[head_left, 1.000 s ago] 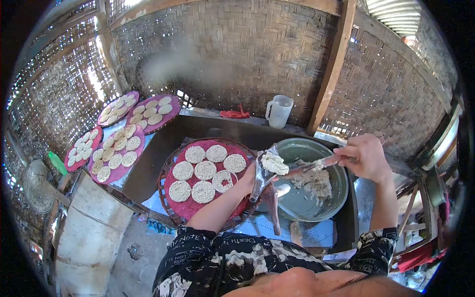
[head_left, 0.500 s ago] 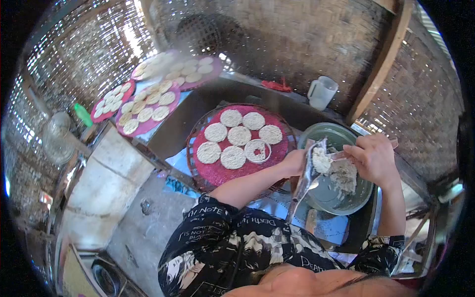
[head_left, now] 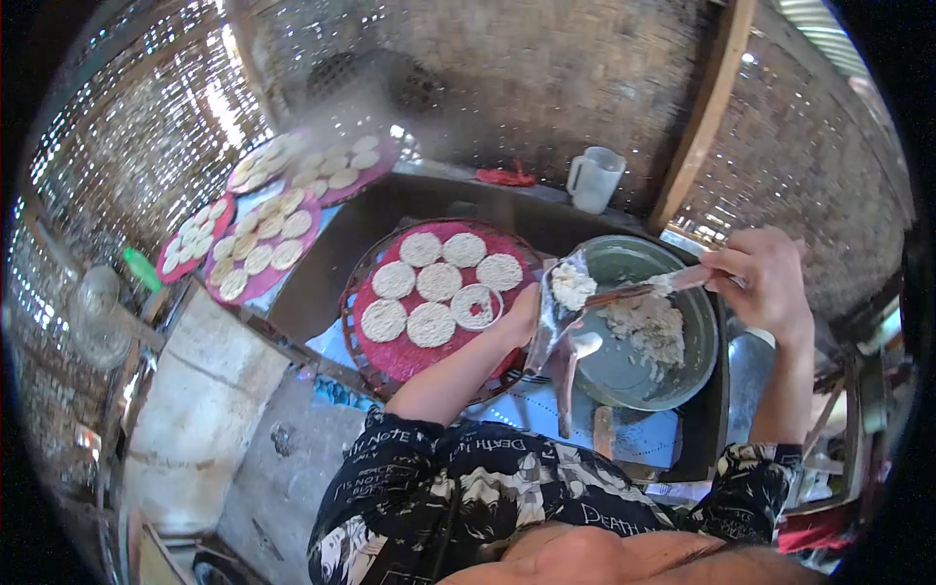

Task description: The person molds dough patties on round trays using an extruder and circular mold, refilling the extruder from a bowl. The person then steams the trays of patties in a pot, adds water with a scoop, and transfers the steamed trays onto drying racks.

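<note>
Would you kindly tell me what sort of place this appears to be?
Probably a small, rustic food-making workspace: woven walls surround a basin holding pale, dough-like mixture and a round pink-surfaced tray of pale discs.

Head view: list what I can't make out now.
Head view, left hand: finger placement hidden behind the metal tool.
Head view, back pink tray: texture of its discs blurred by pale haze.
Head view, dark round object at lower left: cut off by the bottom edge.
</note>
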The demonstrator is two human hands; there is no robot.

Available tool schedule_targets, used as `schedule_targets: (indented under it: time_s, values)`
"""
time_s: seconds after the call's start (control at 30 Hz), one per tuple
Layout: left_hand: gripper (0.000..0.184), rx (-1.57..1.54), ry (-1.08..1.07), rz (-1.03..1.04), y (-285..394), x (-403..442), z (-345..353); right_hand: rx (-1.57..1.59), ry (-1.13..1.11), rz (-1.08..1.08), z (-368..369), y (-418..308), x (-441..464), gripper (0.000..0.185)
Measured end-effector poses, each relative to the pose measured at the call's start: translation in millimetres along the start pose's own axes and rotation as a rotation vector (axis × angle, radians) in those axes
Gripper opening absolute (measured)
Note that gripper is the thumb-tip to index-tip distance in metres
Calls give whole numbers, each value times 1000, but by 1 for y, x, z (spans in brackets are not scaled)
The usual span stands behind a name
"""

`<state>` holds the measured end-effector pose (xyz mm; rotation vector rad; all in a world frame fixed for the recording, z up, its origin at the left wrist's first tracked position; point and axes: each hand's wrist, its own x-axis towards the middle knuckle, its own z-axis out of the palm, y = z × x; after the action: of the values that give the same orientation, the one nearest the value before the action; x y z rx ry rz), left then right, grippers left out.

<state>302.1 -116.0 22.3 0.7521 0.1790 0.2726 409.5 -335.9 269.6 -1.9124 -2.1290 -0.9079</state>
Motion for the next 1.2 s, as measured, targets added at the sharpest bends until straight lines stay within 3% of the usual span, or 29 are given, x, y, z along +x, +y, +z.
schedule_targets:
  time_s: [0.07,0.27,0.33,0.37,0.43,0.53,0.63,0.73,0.87,0.9,1.0,1.07,1.1,1.17,1.2]
  values:
    - [33,-40,-14,-41,0,-5,4,22,-15,-7,-2,1,2,24]
    - [29,769,-83,190,-8,-6,-6,-26,-100,-32,-2,-3,11,19]
    - [31,1187,-85,322,-10,-5,-10,-27,-84,-39,-3,-1,10,17]
    - [38,1241,-49,378,-10,-5,-12,-21,-65,-30,-6,1,10,16]
    - [37,882,-37,215,-11,11,-17,-16,-48,-27,-8,2,10,15]
    - [31,997,-21,198,-14,12,-8,-12,-97,-68,2,-8,16,18]
    - [20,1311,15,284,-13,3,17,-3,-146,-129,29,-22,14,24]
    - [22,1267,1,296,-12,12,3,8,-61,-71,27,-23,8,23]
    - [29,99,-77,-20,10,19,4,-1,78,192,-4,0,-24,23]
    - [30,-51,-58,-41,13,23,10,8,95,299,-2,-1,-33,21]
    - [32,113,-73,290,6,27,25,524,385,751,70,-12,-69,21]
    - [33,452,-92,415,2,33,27,849,250,943,93,-29,-72,25]
    - [34,529,-74,416,-2,35,28,956,221,897,104,-38,-71,28]
    - [36,-25,-37,147,-8,37,43,1137,202,862,122,-50,-74,30]
    - [38,-66,69,78,-4,34,53,1209,214,872,130,-54,-76,29]
